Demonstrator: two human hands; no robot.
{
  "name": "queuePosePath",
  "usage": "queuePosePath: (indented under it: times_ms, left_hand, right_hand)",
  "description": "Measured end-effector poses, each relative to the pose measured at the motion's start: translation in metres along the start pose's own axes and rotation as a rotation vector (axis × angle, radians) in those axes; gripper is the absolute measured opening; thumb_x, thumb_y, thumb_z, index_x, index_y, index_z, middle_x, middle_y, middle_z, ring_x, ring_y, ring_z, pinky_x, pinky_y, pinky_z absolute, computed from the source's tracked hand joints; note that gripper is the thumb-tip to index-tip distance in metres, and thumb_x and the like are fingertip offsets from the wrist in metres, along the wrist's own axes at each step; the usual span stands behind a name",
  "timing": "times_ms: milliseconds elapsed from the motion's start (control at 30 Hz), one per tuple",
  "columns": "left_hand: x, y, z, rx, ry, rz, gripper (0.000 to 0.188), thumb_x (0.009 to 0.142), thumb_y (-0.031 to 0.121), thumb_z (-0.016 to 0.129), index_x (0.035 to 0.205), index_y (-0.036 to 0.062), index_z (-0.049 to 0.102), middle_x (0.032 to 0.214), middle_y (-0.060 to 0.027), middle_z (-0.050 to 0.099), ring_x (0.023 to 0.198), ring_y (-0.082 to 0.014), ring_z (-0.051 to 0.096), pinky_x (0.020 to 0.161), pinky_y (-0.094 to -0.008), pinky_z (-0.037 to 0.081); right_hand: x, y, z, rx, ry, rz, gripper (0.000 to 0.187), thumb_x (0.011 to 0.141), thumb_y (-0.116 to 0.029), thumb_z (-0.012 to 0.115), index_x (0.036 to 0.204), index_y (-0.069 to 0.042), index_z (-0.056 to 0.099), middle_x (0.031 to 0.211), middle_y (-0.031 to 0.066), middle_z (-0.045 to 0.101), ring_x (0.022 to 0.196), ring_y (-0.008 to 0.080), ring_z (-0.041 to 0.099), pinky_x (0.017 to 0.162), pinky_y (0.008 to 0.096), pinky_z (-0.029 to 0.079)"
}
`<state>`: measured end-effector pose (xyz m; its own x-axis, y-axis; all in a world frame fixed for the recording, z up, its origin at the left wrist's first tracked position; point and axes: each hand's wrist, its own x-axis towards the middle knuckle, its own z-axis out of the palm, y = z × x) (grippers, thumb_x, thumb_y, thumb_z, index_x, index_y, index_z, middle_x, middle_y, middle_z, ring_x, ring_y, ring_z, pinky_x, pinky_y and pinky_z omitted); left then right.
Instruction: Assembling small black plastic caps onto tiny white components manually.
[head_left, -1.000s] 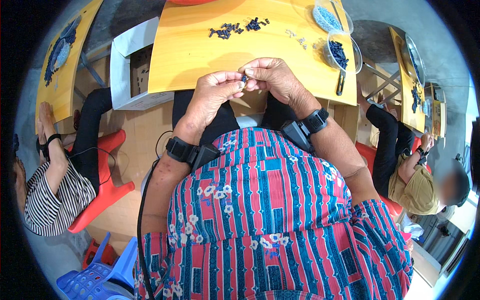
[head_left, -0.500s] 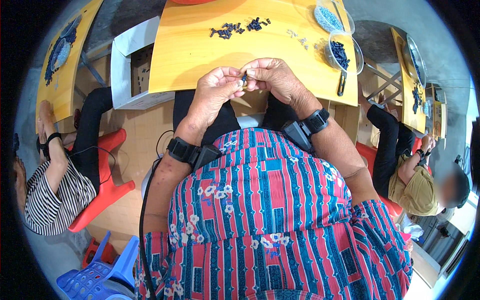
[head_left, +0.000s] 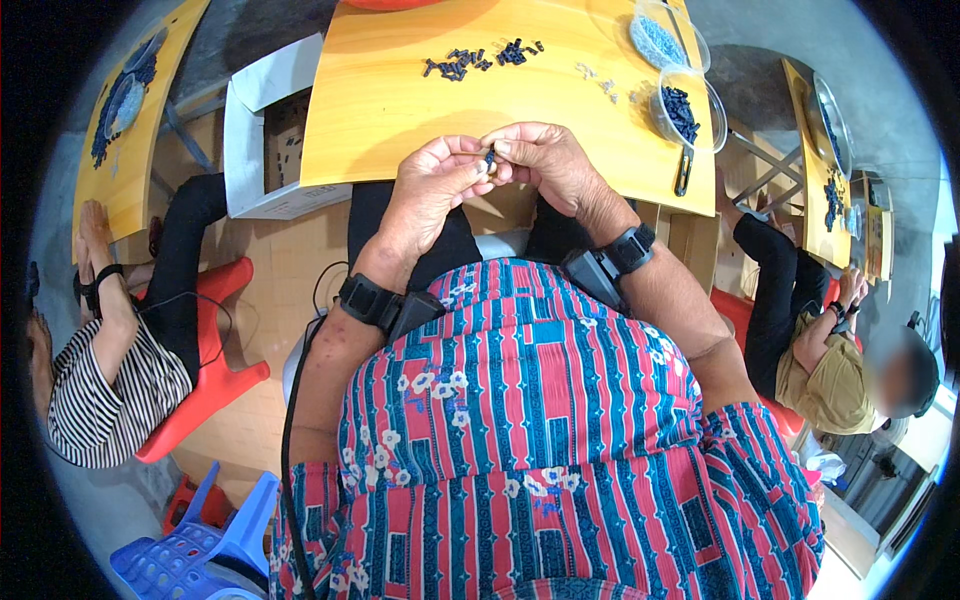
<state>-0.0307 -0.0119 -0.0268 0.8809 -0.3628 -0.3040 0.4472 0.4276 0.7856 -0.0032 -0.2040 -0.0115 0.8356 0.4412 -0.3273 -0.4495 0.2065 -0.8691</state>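
Between the fingertips of both hands is a small dark blue plastic piece, largely covered by the fingers. My left hand pinches it from one side, and my right hand grips it from the other, thumb against index finger. Both hands meet just off the near edge of the yellow table. Farther back on the tabletop lie loose dark blue pieces in two small heaps. To their right are several small clear pieces.
Clear tubs hold dark pieces and light blue pieces at the right. A black-handled tool lies by the edge. An open white box stands left of the table. Co-workers sit at side tables, one in a striped shirt.
Both hands stay together at the dark piece, with only slight finger movement. The whole view has shifted a little; the loose pieces lie as before.
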Motion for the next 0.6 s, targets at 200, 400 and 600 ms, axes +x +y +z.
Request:
queuePosePath:
  times_ms: [200, 400, 600]
  left_hand:
    - [0.0019, 0.0004, 0.0006, 0.031, -0.008, 0.010, 0.014, 0.093, 0.006, 0.061, 0.107, 0.0064, 0.057, 0.100, -0.0060, 0.066, 0.089, -0.0114, 0.064, 0.080, -0.0245, 0.055]
    - [0.0017, 0.0003, 0.0024, 0.035, 0.028, 0.033, 0.017, 0.093, 0.006, 0.062, 0.109, 0.0059, 0.055, 0.101, -0.0058, 0.065, 0.089, -0.0114, 0.063, 0.080, -0.0247, 0.055]
    - [0.0012, 0.0018, 0.0034, 0.009, 0.035, 0.062, 0.022, 0.093, 0.006, 0.061, 0.113, 0.0059, 0.053, 0.101, -0.0069, 0.064, 0.088, -0.0115, 0.063, 0.081, -0.0249, 0.054]
  right_hand:
    - [-0.0001, -0.0005, -0.0003, 0.015, -0.006, -0.010, 0.023, 0.094, -0.014, 0.060, 0.110, 0.002, 0.066, 0.088, 0.0067, 0.068, 0.073, 0.0125, 0.063, 0.073, 0.0277, 0.056]
    - [-0.0012, -0.0012, 0.0011, 0.082, -0.008, -0.029, 0.023, 0.095, -0.014, 0.060, 0.111, 0.000, 0.066, 0.091, 0.0067, 0.070, 0.071, 0.0115, 0.063, 0.070, 0.0262, 0.055]
    - [-0.0020, -0.0017, -0.0014, -0.043, -0.010, 0.009, 0.022, 0.092, -0.011, 0.063, 0.111, 0.000, 0.066, 0.092, 0.0060, 0.069, 0.074, 0.0118, 0.064, 0.074, 0.0276, 0.055]
